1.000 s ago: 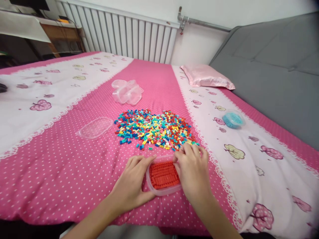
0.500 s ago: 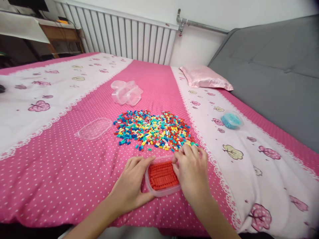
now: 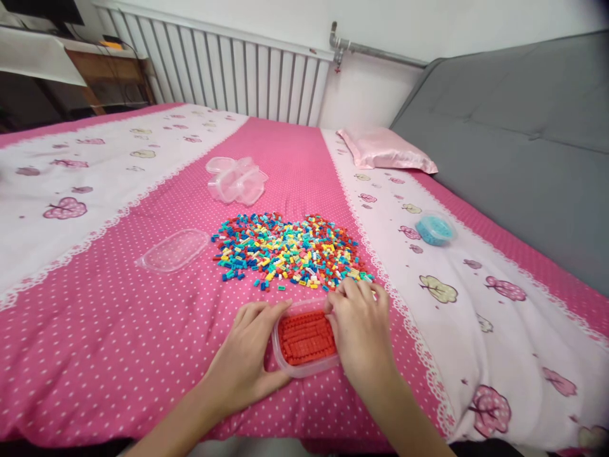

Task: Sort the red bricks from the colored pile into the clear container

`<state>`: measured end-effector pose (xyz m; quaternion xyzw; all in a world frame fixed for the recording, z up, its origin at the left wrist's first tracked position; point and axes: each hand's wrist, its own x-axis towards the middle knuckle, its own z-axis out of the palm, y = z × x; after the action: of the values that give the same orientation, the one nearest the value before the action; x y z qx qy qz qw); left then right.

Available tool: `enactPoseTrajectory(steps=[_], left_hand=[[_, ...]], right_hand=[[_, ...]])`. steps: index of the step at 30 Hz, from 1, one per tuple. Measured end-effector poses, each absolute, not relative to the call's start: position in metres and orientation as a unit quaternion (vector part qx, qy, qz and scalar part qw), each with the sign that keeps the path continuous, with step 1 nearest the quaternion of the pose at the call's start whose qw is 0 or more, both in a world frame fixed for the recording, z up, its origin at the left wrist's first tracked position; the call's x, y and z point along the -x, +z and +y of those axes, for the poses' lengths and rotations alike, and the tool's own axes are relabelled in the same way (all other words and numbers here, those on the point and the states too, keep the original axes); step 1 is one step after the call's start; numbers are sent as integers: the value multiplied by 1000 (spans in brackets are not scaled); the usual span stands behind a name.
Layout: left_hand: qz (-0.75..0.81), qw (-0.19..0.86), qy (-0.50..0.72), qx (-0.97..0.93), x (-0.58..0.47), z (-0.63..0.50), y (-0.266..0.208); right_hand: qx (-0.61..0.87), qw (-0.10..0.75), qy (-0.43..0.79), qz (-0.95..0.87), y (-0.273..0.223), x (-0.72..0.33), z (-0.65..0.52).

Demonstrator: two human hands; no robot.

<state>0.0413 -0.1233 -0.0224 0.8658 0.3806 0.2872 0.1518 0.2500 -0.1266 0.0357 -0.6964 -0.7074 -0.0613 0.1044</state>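
Note:
A clear plastic container (image 3: 304,369) sits on the bed near its front edge. Inside it, red building bricks (image 3: 306,336) lie packed in tight rows. My left hand (image 3: 247,358) steadies the container from the left, fingers at its far corner and thumb at the near one. Over the right end is my right hand (image 3: 359,333), its fingers bent and pinched at the red bricks; whatever is between the fingertips is hidden. Just beyond the container spreads a pile of loose bricks (image 3: 290,251) in blue, green, yellow, red and white.
A clear lid (image 3: 174,249) lies left of the pile. Several clear containers (image 3: 236,182) are grouped behind it. On the right stands a tub of light blue pieces (image 3: 435,229). Farther back are a pink pillow (image 3: 385,150), a grey headboard (image 3: 514,139) and a radiator (image 3: 228,63).
The view has shifted slightly, so everything appears a little farther left. Both hands keep their places at the container, and the right fingers stay pinched at its right end.

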Motion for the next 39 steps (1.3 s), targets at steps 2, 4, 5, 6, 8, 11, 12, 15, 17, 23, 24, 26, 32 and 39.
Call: enactPoseTrajectory(steps=[2, 4, 5, 6, 8, 11, 12, 15, 17, 23, 24, 26, 32, 39], left_hand=[[380, 153, 287, -866, -41, -123, -22], [381, 156, 286, -865, -41, -122, -22], [381, 157, 285, -865, -41, -122, -22], [381, 159, 284, -866, -42, -122, -22], [381, 161, 282, -866, -42, -122, -21], [380, 158, 283, -866, -43, -122, -22], [380, 157, 284, -866, -43, -122, -22], [382, 158, 285, -865, -42, -122, -22], [381, 157, 284, -866, -42, -122, -22], [382, 157, 284, -865, -41, -122, -23], [381, 156, 286, -865, -41, -122, -23], [378, 153, 286, -867, -41, -122, -23], [376, 154, 284, -868, -42, -122, -22], [384, 151, 295, -862, -41, -121, -24]], right_hand=[[698, 97, -50, -707, 39, -249, -128], [696, 91, -38, -712, 43, -250, -130], [691, 87, -30, -717, 44, -251, -131], [684, 85, -23, -724, 46, -253, -133], [671, 85, -17, -736, 48, -257, -137], [662, 91, -26, -743, 48, -262, -141], [663, 90, -27, -743, 47, -263, -141], [665, 82, -15, -743, 45, -263, -142], [666, 79, -6, -742, 45, -262, -141], [652, 91, -6, -752, 45, -264, -141], [650, 94, -7, -754, 45, -264, -141], [642, 112, 3, -759, 44, -265, -142], [631, 291, 58, -717, 52, -299, -138], [700, 308, 56, -642, 26, -375, -112]])
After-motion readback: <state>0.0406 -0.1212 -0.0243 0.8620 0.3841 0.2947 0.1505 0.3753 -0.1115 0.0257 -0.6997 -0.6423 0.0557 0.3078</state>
